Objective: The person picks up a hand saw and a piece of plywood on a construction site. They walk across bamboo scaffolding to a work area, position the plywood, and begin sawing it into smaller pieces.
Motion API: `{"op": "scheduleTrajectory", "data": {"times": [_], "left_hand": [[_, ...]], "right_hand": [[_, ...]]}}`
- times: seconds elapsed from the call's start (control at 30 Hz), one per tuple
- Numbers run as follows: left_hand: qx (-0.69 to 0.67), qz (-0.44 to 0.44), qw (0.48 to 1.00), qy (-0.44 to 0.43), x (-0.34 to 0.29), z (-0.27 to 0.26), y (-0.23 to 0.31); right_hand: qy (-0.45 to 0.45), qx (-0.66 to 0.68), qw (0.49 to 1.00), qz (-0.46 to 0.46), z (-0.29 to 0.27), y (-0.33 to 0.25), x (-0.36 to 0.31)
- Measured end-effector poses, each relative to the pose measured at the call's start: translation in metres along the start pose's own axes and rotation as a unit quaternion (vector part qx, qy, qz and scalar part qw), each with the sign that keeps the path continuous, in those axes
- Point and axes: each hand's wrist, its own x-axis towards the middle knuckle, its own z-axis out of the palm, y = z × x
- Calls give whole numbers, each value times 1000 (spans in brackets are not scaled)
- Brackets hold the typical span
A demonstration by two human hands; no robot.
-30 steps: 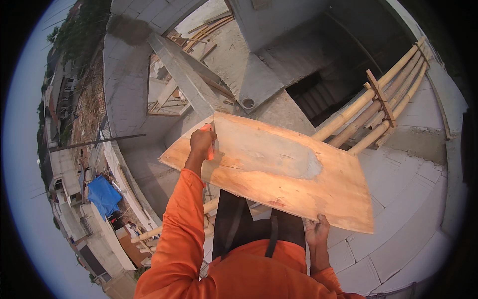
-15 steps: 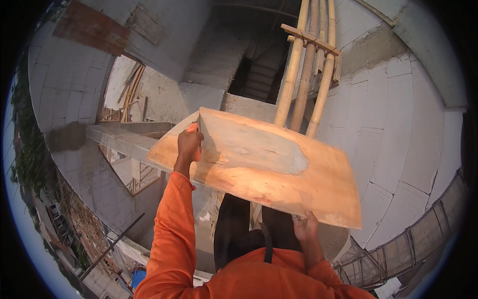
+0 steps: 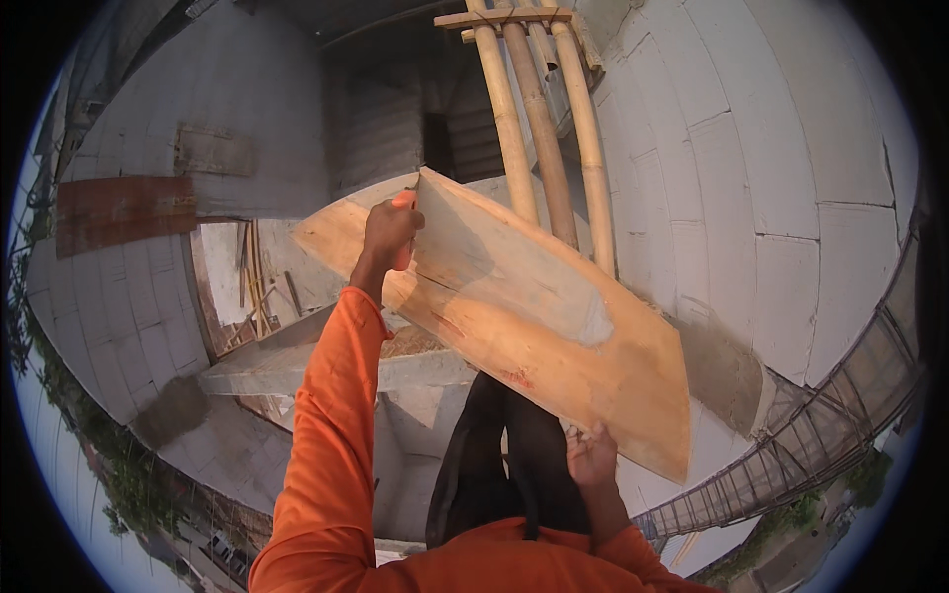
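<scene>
My left hand (image 3: pixel 388 232) is closed around the orange handle of a trowel (image 3: pixel 403 201). Its thin blade is seen nearly edge-on, against a wooden board (image 3: pixel 554 395) near the far corner. Wet-looking grey mortar (image 3: pixel 504 282) coats the far middle of the board, and a shadow falls on it beside the trowel. My right hand (image 3: pixel 593 457) grips the board's near edge toward the right end, fingertips showing at the rim. The rest of that hand's hold is hidden under the board, which slants down to the right above my legs.
Bamboo poles (image 3: pixel 539 119) tied with a wooden crosspiece (image 3: pixel 502 18) stand beyond the board. Grey block walls (image 3: pixel 751 188) rise on both sides. A concrete beam (image 3: pixel 297 371) runs at left, below an opening. Scaffold-like framing (image 3: pixel 781 465) curves along the lower right.
The board has swung clockwise, its right end nearer me and its far corner farther away. My left hand has moved slightly up with the trowel. The whole view has shifted.
</scene>
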Motion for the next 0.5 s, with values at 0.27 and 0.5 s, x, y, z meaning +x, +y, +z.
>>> {"op": "scheduleTrajectory", "data": {"times": [0.27, 0.5], "left_hand": [[69, -6, 997, -22, -13, 76, 25], [118, 60, 991, -25, -60, 129, 64]], "right_hand": [[-34, 98, 995, 8, -76, -4, 3], [-38, 140, 989, -24, -125, 2, -6]]}}
